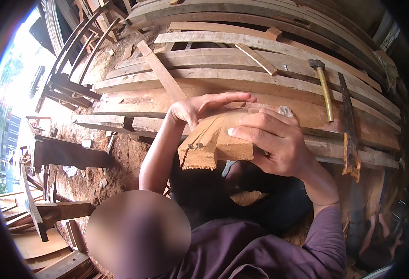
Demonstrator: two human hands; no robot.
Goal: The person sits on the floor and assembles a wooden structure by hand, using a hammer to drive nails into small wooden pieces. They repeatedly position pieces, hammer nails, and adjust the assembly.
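Wooden offcuts, a small bundle of strips (216, 144), sit at picture centre in your head view, gripped between both your hands. Your right hand (276, 142) closes on the bundle from three o'clock, thumb across its face. Your left hand (200, 108) grips it from eleven o'clock, fingers stretched flat over the top. Planks (241, 69) lie stacked beyond (curved by the lens), with a yellow-handled hammer (324, 88) at two o'clock and a saw (348, 130) beside it.

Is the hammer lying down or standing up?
Lying down. The hammer rests flat on the planks, its head away from the hands, which do not touch it.
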